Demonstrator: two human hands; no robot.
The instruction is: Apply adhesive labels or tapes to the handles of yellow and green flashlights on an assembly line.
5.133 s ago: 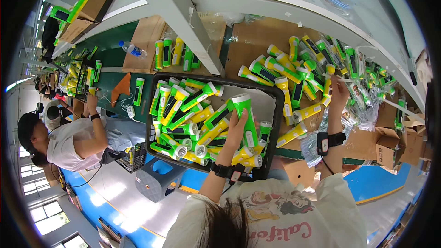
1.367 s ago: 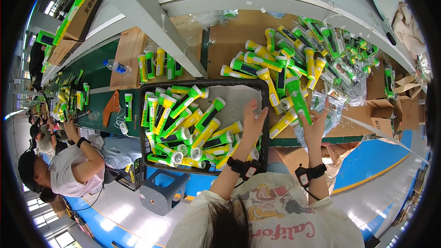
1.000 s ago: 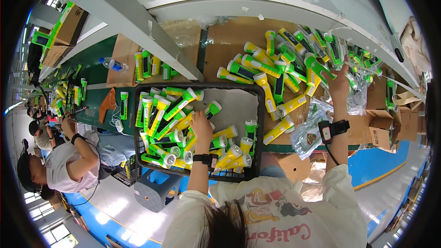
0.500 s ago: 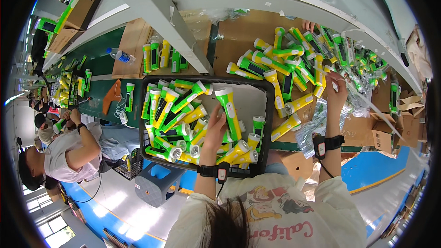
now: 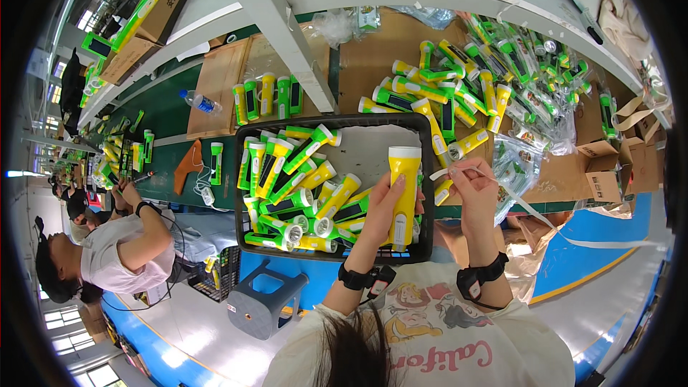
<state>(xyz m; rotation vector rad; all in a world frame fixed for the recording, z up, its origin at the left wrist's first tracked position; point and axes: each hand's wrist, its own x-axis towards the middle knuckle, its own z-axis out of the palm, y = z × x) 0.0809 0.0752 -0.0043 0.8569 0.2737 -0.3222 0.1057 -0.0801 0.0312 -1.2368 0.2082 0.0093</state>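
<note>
My left hand point(image 5: 378, 221) is closed around a yellow flashlight point(image 5: 405, 197) with a white head, held upright above the right part of a black crate point(image 5: 240, 190). My right hand point(image 5: 475, 197) pinches a narrow white strip point(image 5: 527, 208) just right of the flashlight. The strip's short end points toward the flashlight, and its long tail curves away to the right. Many yellow and green flashlights point(image 5: 307, 150) lie jumbled in the crate, mostly in its left and front parts.
Behind the crate lies a pile of loose flashlights point(image 5: 423, 89); bagged ones point(image 5: 534, 64) are at the far right. A grey post point(image 5: 287, 43) rises behind the crate. A grey stool point(image 5: 261, 301) stands below left. A co-worker point(image 5: 125, 254) sits at the left, near a water bottle point(image 5: 201, 102).
My left hand has lifted a flashlight out of the crate and now shows its yellow side. My right hand has come from the pile at the right to beside it, pinching the white strip.
</note>
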